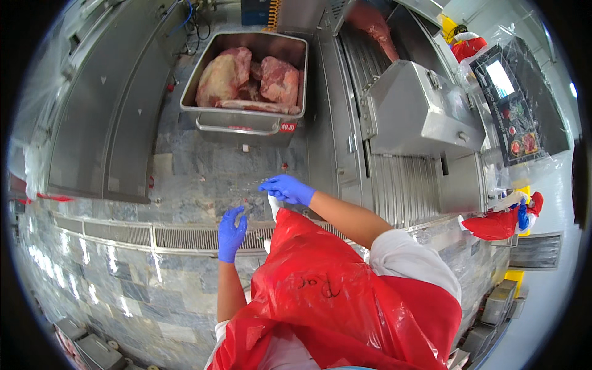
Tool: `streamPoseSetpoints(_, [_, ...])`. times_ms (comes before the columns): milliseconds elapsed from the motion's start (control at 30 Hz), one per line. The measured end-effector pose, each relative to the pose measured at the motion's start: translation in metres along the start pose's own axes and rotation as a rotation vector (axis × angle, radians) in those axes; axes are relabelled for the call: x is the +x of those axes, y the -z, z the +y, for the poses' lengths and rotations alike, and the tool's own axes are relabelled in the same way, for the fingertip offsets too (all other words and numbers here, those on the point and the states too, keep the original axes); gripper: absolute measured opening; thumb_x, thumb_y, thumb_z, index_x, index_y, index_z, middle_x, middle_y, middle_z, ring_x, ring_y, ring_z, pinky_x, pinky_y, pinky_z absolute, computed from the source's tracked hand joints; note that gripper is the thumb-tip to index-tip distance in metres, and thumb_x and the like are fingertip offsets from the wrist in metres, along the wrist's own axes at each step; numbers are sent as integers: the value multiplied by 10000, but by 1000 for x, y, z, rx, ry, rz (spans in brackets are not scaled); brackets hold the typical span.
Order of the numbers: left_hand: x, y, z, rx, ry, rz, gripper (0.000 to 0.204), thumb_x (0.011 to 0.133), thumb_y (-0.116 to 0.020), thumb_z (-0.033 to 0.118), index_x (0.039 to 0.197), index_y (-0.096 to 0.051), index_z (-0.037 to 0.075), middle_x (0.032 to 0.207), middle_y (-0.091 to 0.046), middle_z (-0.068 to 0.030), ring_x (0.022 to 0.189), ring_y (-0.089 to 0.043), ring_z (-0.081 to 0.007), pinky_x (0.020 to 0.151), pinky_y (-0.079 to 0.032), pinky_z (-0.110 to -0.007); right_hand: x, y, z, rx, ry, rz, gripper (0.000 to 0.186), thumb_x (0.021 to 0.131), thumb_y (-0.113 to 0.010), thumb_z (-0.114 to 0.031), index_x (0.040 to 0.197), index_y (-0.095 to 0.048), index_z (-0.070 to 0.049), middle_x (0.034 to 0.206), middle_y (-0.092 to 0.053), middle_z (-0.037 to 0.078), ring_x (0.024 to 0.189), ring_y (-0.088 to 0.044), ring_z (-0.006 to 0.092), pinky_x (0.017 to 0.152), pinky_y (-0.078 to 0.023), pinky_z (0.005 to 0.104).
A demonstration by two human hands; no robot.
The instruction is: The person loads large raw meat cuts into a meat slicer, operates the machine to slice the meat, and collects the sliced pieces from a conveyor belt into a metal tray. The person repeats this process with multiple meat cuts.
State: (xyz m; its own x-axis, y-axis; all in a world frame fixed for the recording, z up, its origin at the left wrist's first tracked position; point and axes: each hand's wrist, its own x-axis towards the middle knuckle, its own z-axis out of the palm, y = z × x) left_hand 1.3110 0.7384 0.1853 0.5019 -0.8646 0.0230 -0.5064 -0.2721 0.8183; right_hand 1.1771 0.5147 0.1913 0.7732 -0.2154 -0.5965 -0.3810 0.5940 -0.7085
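Observation:
My left hand (232, 234), in a blue glove, hangs over the tiled floor with its fingers apart and nothing in it. In front of my red apron, my right hand (288, 189), gloved in blue too, reaches leftward with fingers stretched out, and I see nothing held. Ahead of both hands, and touched by neither, stands a deep steel meat bin (246, 113) with a bar handle. Inside lie large raw pieces of meat, among them a pale fat-covered piece (221, 80) and a redder cut (280, 81).
At right runs a steel slatted conveyor (404, 182) through a boxy housing (410, 111), with a hanging piece of meat (373, 28) farther back. A plastic-wrapped control panel (521, 105) stands beyond. Steel cabinets (92, 117) line the left. A floor drain (185, 238) crosses nearby. A person in red (493, 226) is far right.

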Motion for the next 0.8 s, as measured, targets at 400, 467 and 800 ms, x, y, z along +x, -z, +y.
streamPoseSetpoints(400, [139, -44, -202, -202, 787, -476, 296, 861, -575, 268, 997, -672, 24, 827, -677, -89, 731, -635, -198, 669, -503, -328, 15, 135, -82, -241, 380, 367, 248, 875, -608, -257, 891, -679, -20, 676, -595, 29, 610, -531, 114, 595, -445, 280])
streamPoseSetpoints(467, [163, -43, -216, -278, 723, -356, 282, 872, -574, 272, 976, -674, 30, 799, -669, -71, 704, -626, -178, 634, -489, -300, 11, 128, -113, -392, 383, 411, 268, 873, -606, -284, 904, -676, -26, 709, -616, 57, 648, -567, 142, 642, -467, 298])
streamPoseSetpoints(800, [325, -47, -291, -340, 930, -493, 277, 889, -495, 292, 1004, -657, 100, 800, -669, -44, 623, -604, -150, 509, -441, -315, -6, 143, -295, -753, 504, 900, 235, 829, -619, -248, 913, -673, -35, 800, -669, 152, 733, -659, 245, 704, -513, 340])
